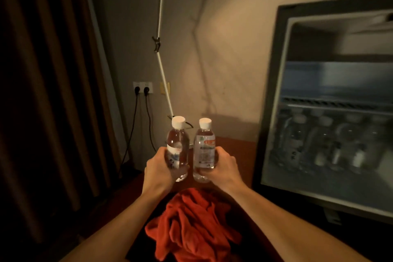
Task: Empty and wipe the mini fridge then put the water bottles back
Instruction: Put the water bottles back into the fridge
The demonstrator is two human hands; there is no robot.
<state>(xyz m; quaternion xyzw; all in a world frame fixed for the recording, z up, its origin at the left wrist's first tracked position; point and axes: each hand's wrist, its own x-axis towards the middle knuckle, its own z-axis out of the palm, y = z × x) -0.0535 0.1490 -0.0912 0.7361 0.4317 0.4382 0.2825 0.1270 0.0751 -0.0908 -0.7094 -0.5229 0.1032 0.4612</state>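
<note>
While each label's print blurs unreadable, left grip (158, 166) wraps one water bottle (178, 147), right grip (223, 165) another bottle (204, 147), upright above the desk (240, 151) beside the open mini fridge (274, 100).

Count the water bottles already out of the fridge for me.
2: one in the left hand, one in the right hand, held upright side by side. More sit blurred on the fridge's lower shelf; their number is unclear.

Two capped clear water bottles (178, 147) (204, 149) upright, side by side — more blurred inside open mini fridge (274, 100).
</note>
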